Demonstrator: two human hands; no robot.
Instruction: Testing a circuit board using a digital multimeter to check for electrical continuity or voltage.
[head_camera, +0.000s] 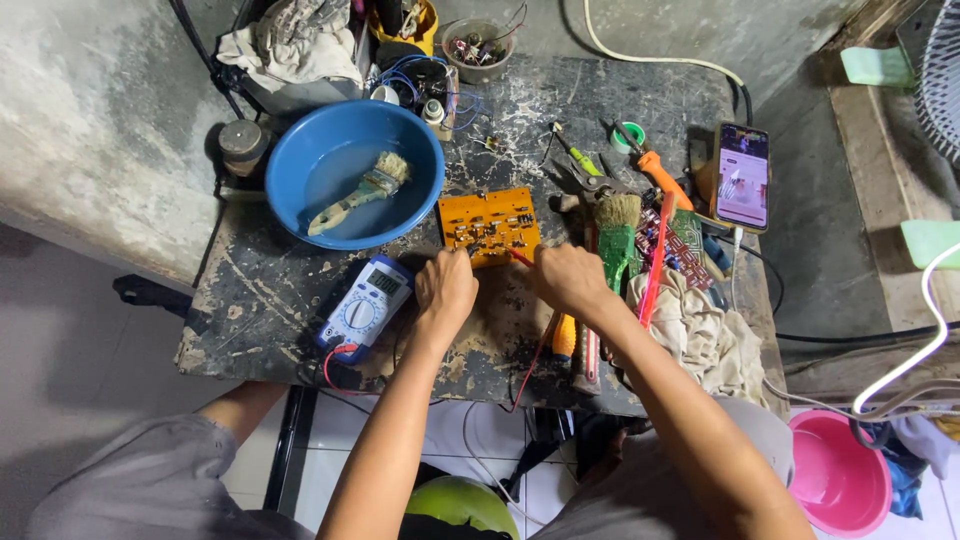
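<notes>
Hands meet at the near edge of the orange circuit board (489, 226), which lies flat mid-counter (260, 300). The left hand (445, 288) is curled shut, apparently pinching a probe against the board, though the tip is hidden. The right hand (568, 278) is closed on a red probe (519, 258) touching the board. A blue multimeter (366, 305) sits just left. Beyond, a blue basin (300, 160) holds a paintbrush (362, 192).
</notes>
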